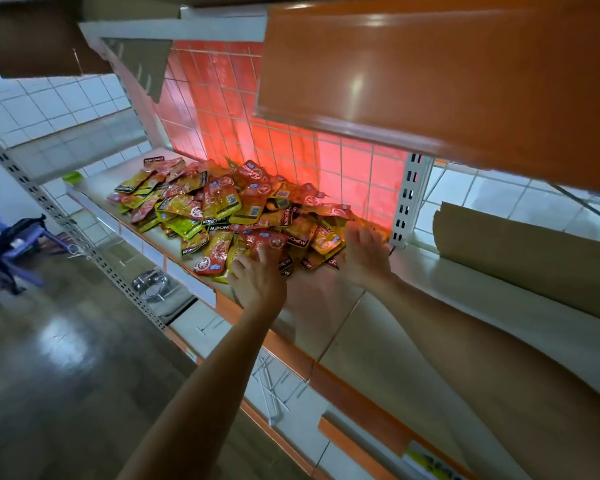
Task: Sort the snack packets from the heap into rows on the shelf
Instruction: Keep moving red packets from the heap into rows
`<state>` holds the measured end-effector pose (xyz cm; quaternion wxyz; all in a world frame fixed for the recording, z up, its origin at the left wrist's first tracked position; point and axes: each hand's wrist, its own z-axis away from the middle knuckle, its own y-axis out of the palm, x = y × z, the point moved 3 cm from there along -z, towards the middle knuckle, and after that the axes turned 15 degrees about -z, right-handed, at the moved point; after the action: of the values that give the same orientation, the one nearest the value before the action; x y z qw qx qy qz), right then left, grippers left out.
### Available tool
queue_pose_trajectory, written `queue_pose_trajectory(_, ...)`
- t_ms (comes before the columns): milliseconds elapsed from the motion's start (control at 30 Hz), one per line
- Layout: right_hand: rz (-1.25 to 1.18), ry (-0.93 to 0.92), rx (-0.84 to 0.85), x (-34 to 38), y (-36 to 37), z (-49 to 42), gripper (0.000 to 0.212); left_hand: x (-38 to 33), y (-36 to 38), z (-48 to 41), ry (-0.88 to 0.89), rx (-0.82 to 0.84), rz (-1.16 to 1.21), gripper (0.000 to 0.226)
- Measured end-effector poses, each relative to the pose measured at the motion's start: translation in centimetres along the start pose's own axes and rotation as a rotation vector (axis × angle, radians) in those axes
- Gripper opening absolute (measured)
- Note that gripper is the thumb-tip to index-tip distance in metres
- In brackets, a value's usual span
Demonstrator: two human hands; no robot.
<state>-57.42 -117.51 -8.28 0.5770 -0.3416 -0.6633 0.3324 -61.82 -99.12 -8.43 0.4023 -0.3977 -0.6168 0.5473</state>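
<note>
"Forearms (205, 375) reach in nearest us. What do the hands hold?"

"Nothing: left hand (257, 282) spreads flat on the near edge of the heap (222, 209), right hand (364, 258) flat on its right end."

"Where next?"

"Heap runs leftward along the shelf (465, 296); bare shelf lies right, nearer the right hand."

Several snack packets (296, 237) bear the brand name KONCHEW

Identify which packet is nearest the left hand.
The red packet with a round logo, at the heap's front edge, at the left hand's fingertips; others lie further off.
</note>
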Motion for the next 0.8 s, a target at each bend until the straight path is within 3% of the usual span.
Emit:
queue_pose_trajectory(233,-0.082,0.08,-0.074,-1.2,0.1,2.0,0.041,-1.8,-1.3,2.3,0.026,-0.109,0.233,0.071)
queue_pose_trajectory(367,-0.102,0.124,-0.062,-1.2,-0.4,3.5,0.05,-3.7,-1.9,4.0,0.083,-0.094,0.389,0.047)
queue_pose_trajectory(500,-0.179,0.235,-0.023,-1.7,-1.0,5.2,0.085,-5.7,-1.8,6.1,0.082,-0.04,0.581,0.039)
queue_pose_trajectory(567,-0.27,0.258,-0.024,-2.6,-1.7,6.2,0.077,-6.6,-1.6,7.1,0.082,-0.006,0.658,0.042)
queue_pose_trajectory(700,-0.554,0.317,-0.228,-5.0,-4.3,9.5,0.061,-8.7,-1.8,9.1,0.091,0.062,0.827,0.053)
queue_pose_trajectory(800,-0.663,0.366,-0.345,-7.3,-6.4,11.8,0.063,-11.1,-1.7,10.7,0.112,0.122,0.89,0.054)
